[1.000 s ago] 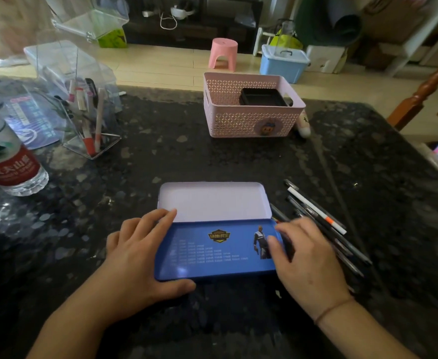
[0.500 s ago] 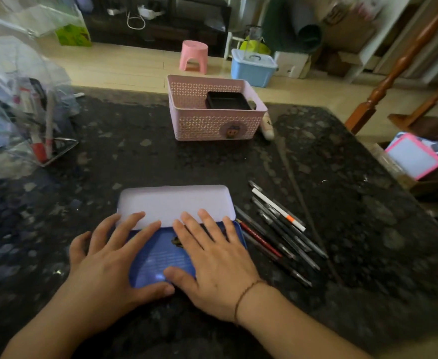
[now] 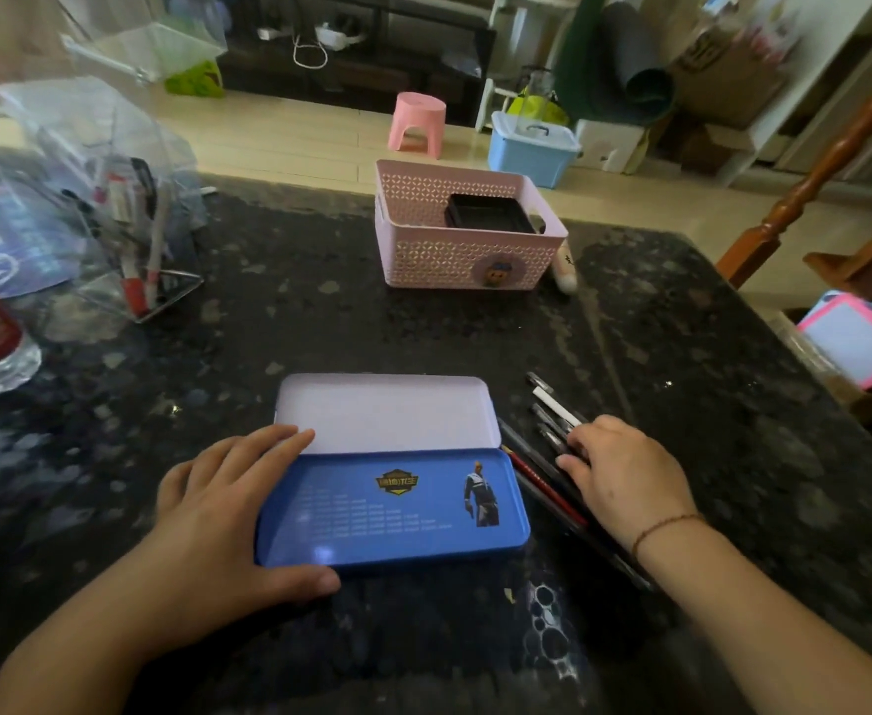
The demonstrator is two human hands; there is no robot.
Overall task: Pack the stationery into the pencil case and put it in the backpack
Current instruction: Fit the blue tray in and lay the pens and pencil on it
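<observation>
While the left hand (image 3: 227,513), fingers spread, steadies the open pencil case (image 3: 392,472), the right hand (image 3: 625,477), fingers loosely open on the pens (image 3: 552,446) beside it, should gather several together.

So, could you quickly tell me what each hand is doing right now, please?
Left hand: open, resting flat against the left end of the pencil case, steadying it.
Right hand: open, fingers laid on the pens, nothing gripped yet.
</observation>
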